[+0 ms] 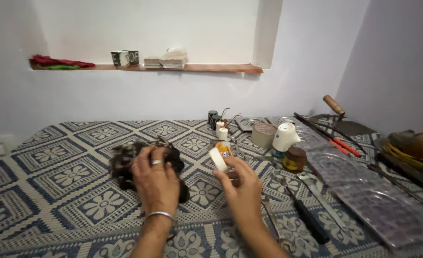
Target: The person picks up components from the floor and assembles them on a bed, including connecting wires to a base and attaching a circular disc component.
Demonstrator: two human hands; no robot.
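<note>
My left hand [155,177], with a ring and a metal bangle, rests palm down on a dark motor-like part wound with copper wire [125,160] lying on the patterned blue and white mat [63,177]. My right hand [240,188] is raised a little to the right of it and holds a small roll of white tape [217,159] between thumb and fingers. An orange-tipped tube [225,149] lies just behind the tape.
To the right lie a roll of brown tape [263,135], a white plastic holder [286,136], a brown jar [295,159], a black-handled screwdriver [307,217], a trowel [343,119], clear plastic trays [364,191]. A wall shelf [144,67] holds cups and cloth.
</note>
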